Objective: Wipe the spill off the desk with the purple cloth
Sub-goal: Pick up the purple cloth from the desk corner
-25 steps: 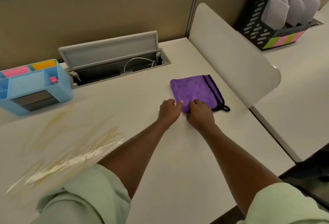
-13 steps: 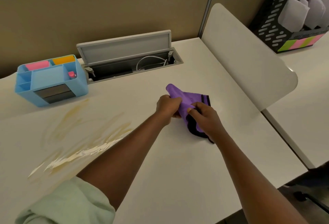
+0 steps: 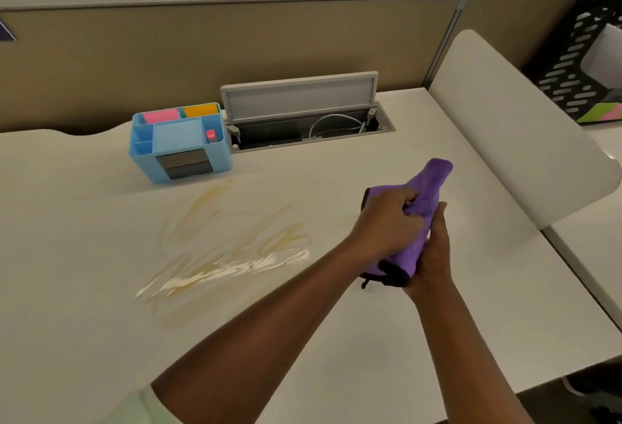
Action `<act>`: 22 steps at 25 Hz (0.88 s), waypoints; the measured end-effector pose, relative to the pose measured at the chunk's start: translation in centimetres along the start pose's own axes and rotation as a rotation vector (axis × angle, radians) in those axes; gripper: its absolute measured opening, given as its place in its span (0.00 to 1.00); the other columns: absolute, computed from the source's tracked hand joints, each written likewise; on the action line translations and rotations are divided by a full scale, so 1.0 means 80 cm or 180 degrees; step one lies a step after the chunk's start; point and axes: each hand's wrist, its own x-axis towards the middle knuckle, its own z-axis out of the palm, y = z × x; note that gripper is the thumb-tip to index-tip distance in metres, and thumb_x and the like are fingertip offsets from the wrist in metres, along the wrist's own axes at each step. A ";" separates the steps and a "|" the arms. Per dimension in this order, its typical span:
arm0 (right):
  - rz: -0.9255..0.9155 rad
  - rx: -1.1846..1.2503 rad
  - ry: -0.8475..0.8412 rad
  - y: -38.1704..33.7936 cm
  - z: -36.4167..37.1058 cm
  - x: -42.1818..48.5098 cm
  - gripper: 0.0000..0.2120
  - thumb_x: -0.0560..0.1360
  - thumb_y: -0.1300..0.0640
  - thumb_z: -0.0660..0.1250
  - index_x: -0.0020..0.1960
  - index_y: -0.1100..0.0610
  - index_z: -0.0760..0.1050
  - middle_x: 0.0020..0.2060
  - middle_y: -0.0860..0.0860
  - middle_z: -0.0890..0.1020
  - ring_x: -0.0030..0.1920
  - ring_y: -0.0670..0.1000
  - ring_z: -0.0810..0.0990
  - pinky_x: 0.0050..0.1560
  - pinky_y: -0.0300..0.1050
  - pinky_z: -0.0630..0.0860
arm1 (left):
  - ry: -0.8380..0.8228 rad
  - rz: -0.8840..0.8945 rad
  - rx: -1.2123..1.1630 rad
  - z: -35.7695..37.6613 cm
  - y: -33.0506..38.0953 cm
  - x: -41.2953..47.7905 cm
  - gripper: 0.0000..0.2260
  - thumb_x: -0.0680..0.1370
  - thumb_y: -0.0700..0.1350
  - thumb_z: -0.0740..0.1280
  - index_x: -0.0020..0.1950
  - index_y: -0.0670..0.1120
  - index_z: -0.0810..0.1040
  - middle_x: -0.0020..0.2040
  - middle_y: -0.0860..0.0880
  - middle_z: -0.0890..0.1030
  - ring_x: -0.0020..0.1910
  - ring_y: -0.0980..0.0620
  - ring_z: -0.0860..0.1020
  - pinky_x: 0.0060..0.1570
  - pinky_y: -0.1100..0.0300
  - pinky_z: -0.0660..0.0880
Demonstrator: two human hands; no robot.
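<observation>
The purple cloth with black trim is bunched up and lifted off the white desk, right of centre. My left hand grips its middle from the left. My right hand holds its lower end from underneath, where the black edge hangs out. One purple end sticks up above both hands. The spill is a yellowish-brown smear with a shiny wet streak on the desk, well to the left of the hands.
A blue desk organiser stands just behind the spill. An open cable tray with a raised lid lies at the back. A white divider panel borders the desk on the right, with a black file rack beyond it.
Both hands picked the cloth up from lying flat on the desk and gathered it into a bunch between them. The view has shifted, so the spill sits nearer the centre.
</observation>
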 end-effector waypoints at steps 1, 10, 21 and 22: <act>-0.0023 0.0114 -0.0128 0.002 0.002 -0.002 0.25 0.81 0.36 0.61 0.58 0.53 0.86 0.51 0.53 0.85 0.52 0.52 0.86 0.55 0.48 0.84 | 0.0054 0.0020 -0.0150 -0.005 0.005 -0.008 0.11 0.78 0.42 0.63 0.60 0.46 0.79 0.51 0.48 0.82 0.45 0.51 0.80 0.51 0.52 0.81; 0.0110 -0.1770 -0.0054 0.014 -0.006 -0.041 0.23 0.74 0.44 0.76 0.65 0.53 0.80 0.60 0.56 0.85 0.57 0.61 0.86 0.50 0.59 0.84 | 0.0721 -0.0780 -0.1357 -0.058 -0.076 -0.105 0.13 0.79 0.44 0.64 0.63 0.55 0.75 0.54 0.51 0.84 0.50 0.53 0.84 0.42 0.61 0.82; -0.1172 -0.5008 0.0789 0.104 0.012 -0.003 0.45 0.77 0.40 0.70 0.83 0.54 0.50 0.76 0.61 0.68 0.74 0.65 0.69 0.70 0.61 0.69 | 0.1189 -0.0965 0.0060 -0.072 -0.175 -0.113 0.20 0.78 0.47 0.68 0.69 0.47 0.73 0.57 0.50 0.78 0.53 0.48 0.79 0.47 0.61 0.77; -0.1148 -0.5406 0.0794 0.115 0.015 -0.001 0.47 0.77 0.37 0.68 0.84 0.53 0.47 0.79 0.62 0.62 0.77 0.67 0.63 0.73 0.64 0.65 | 0.1157 -0.0943 0.0371 -0.083 -0.184 -0.112 0.23 0.78 0.48 0.68 0.72 0.46 0.71 0.62 0.46 0.76 0.59 0.46 0.78 0.55 0.55 0.78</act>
